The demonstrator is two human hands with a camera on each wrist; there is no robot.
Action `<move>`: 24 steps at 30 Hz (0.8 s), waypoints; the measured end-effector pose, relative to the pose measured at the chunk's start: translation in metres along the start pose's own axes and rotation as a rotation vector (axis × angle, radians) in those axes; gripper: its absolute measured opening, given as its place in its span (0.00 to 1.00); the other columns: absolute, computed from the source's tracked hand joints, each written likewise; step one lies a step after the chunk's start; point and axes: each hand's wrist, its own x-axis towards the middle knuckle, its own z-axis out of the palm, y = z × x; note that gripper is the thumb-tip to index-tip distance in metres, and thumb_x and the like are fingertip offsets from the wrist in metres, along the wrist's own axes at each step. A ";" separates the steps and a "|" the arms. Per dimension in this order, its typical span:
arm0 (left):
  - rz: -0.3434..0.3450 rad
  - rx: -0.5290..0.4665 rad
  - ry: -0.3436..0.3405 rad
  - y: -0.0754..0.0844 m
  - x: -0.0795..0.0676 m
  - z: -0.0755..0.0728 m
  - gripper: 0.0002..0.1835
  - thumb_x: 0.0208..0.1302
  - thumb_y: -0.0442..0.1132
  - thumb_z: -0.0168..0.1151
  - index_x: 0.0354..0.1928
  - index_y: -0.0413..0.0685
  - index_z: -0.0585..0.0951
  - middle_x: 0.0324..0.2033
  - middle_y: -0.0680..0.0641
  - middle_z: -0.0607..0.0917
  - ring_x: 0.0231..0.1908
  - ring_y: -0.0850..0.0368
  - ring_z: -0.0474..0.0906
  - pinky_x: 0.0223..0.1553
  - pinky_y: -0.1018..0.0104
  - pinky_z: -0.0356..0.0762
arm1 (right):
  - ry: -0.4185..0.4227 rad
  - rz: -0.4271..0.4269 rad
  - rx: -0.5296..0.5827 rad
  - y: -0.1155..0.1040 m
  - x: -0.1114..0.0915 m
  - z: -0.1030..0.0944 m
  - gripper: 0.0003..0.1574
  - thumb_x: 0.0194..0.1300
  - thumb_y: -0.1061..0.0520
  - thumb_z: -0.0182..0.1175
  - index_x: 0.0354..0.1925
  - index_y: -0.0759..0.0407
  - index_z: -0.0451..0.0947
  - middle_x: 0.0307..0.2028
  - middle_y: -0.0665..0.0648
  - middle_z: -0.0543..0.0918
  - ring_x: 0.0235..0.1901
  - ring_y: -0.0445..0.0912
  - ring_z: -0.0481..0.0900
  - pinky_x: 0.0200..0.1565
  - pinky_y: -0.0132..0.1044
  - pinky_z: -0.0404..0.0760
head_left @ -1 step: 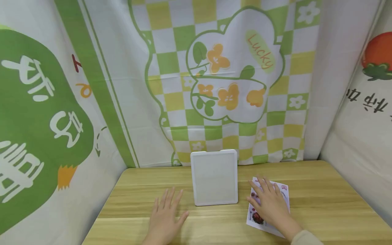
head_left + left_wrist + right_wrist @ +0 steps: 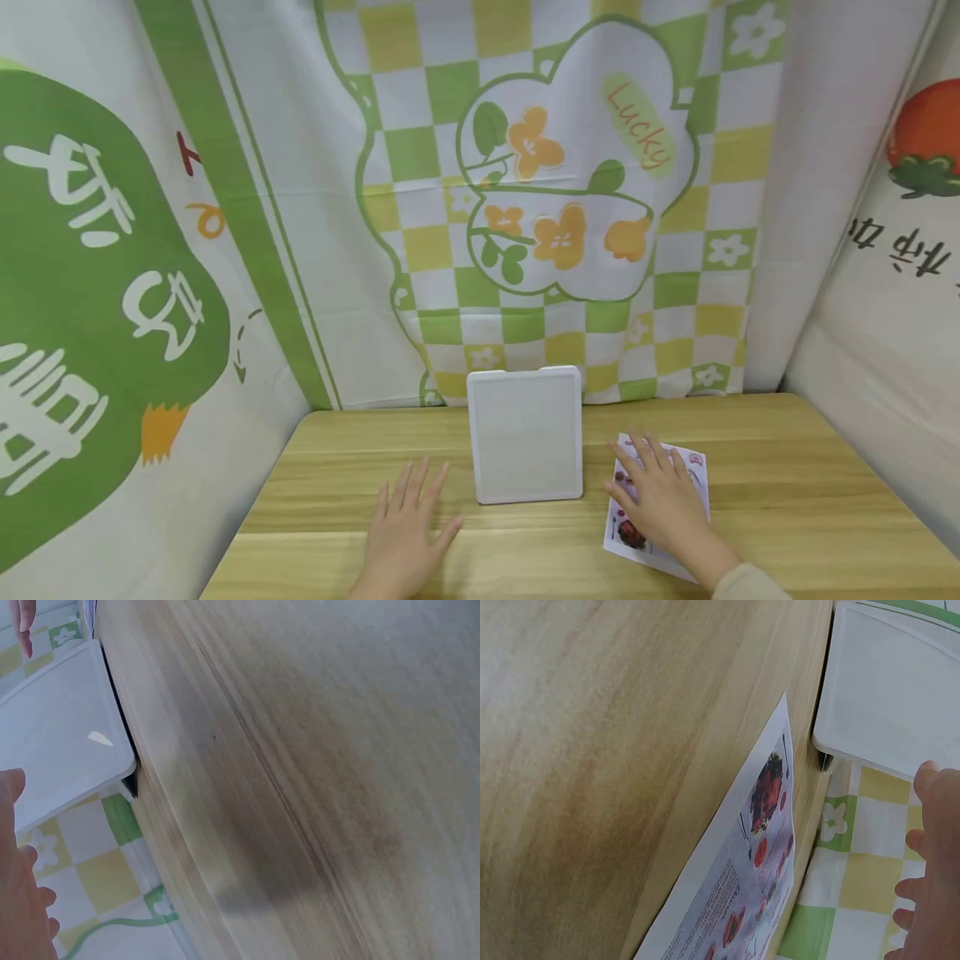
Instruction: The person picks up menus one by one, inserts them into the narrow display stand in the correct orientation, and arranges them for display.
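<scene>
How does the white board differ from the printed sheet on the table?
The white board stands up, while the printed sheet lies down. The board's face is blank; the sheet carries food pictures and text. The board has rounded corners and a raised rim; the sheet is thin with pointed corners. Both are on the wooden table.

Slanting orange word "Lucky" [image 2: 637,123] on checked cloth [image 2: 453,87]. Large white Chinese-style characters on green shape [image 2: 60,292] of left-hand cloth [image 2: 232,450]: reading uncertain. Dashed black arrow [image 2: 239,367] beside green shape, pointing down. Black characters [image 2: 917,252] on right-hand cloth [image 2: 862,333], below red fruit print [image 2: 930,117], partly cut off: reading uncertain. Small printed lines [image 2: 709,911] on sheet [image 2: 739,825]: too small, blurred.
</scene>
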 end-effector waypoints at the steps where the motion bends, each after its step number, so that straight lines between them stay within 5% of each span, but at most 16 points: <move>1: 0.001 0.002 0.003 0.000 0.000 0.000 0.36 0.69 0.61 0.56 0.74 0.55 0.65 0.73 0.41 0.61 0.73 0.39 0.53 0.68 0.34 0.47 | 0.002 0.001 0.001 0.000 0.000 0.000 0.40 0.69 0.40 0.60 0.72 0.53 0.65 0.73 0.66 0.57 0.71 0.66 0.53 0.67 0.68 0.47; 24: 0.031 -0.032 -0.065 0.012 0.005 -0.001 0.37 0.69 0.62 0.55 0.75 0.55 0.62 0.75 0.42 0.58 0.74 0.40 0.49 0.69 0.34 0.44 | 0.022 0.005 0.016 0.002 -0.004 -0.010 0.40 0.69 0.39 0.59 0.73 0.50 0.64 0.74 0.65 0.57 0.72 0.66 0.52 0.68 0.68 0.45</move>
